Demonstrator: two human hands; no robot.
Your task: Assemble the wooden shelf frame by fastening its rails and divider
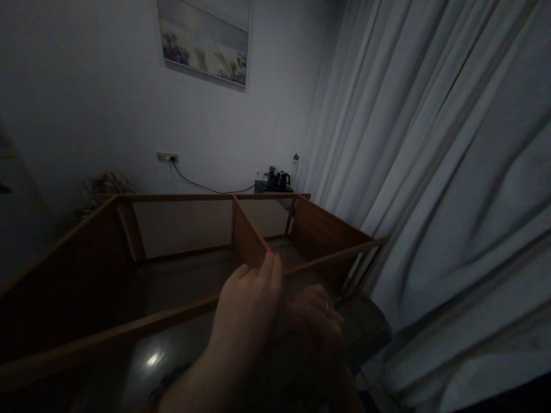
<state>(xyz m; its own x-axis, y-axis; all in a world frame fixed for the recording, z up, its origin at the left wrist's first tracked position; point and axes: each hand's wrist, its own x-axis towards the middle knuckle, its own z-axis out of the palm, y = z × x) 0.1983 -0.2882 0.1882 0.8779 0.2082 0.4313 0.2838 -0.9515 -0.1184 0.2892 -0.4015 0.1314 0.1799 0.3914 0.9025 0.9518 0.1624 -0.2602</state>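
Observation:
A wooden frame (185, 312) with side panels and a middle divider (249, 229) spreads out in front of me in dim light. My left hand (252, 298) is closed over its near rail, the fingers pressed together where the divider meets the rail. Red shows at the fingertips. Just to the right and lower, my right hand (316, 315), with a ring on one finger, is curled beside the near rail. It is slightly blurred and dark, and whatever may be in its fingers is hidden.
White curtains (430, 172) hang along the right side, close to the frame's right panel (329, 226). Beyond the far rail, a black kettle (282, 179) stands on a small dark table (260, 187). A cord (202, 186) runs to a wall socket (163, 156). A picture (206, 40) hangs above.

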